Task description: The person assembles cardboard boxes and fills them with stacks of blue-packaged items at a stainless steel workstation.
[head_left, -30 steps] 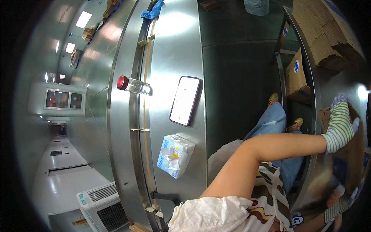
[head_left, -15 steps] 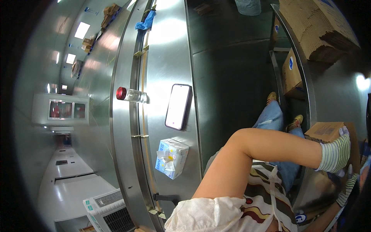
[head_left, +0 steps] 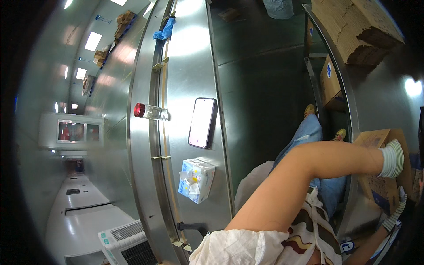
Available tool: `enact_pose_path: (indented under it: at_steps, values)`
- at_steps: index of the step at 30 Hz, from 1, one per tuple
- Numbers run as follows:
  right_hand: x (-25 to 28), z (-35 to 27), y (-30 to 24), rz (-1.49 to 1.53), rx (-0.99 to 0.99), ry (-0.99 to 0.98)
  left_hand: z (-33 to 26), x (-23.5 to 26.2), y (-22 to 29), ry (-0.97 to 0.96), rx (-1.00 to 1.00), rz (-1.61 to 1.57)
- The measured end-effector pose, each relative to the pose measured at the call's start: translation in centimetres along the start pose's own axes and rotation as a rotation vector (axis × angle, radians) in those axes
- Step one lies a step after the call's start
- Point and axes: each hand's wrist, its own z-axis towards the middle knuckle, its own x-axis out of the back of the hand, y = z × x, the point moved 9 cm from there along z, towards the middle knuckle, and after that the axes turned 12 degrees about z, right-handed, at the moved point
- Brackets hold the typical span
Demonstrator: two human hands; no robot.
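Brown cardboard box (head_left: 383, 170), open-flapped, sits at the right edge of view beside the curved steel rail (head_left: 342, 95) of a shelf unit. Right hand (head_left: 393, 158) in a white knit glove with green stripes rests on the box's top flap; fingers are hidden behind the flap, so how far they close is not visible. Right forearm (head_left: 309, 172) stretches bare across the view and covers the lap and part of the box. Left hand (head_left: 395, 212), also gloved in striped knit, sits low at the box's lower side, mostly cut off by the frame edge; cannot tell its grip.

Long stainless steel desk (head_left: 185, 66) runs along the left. On it, mid-length: black smartphone with lit pale screen (head_left: 202, 123), flat, near the desk's right edge. Clear plastic bottle with red cap (head_left: 151, 111) lies on its side on the desk's left rail, just beside the phone but apart. White and blue tissue box (head_left: 196, 180) below the phone, tissue poking out. Blue crumpled glove (head_left: 164, 30) at the far end of the rail. White air cooler unit (head_left: 126, 243) on the floor at lower left. More brown cardboard cartons (head_left: 353, 24) stacked on the shelf at top right, one smaller carton (head_left: 329, 79) below. Blue jeans (head_left: 304, 137) and yellow shoes (head_left: 310, 109) are visible between desk and shelf.
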Motion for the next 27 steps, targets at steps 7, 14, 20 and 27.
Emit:
enact_pose_path:
  at_steps: [7,14,20,27]
  values:
    - [-1.6,0.5,-0.3,-0.080,0.068,0.435,-6.2,4.8,4.7,0.126,0.098,0.290]
    - [-8.4,-4.3,-4.3,-0.671,0.326,0.525,-6.9,3.1,4.6,-0.066,-0.069,0.021]
    - [-27.3,-3.4,-2.7,-0.778,0.494,0.393,-14.7,11.5,-4.2,0.440,0.370,-0.783]
    - [-47.1,-2.6,-3.1,-1.785,0.669,0.499,-13.0,2.0,1.5,0.257,0.410,-1.252]
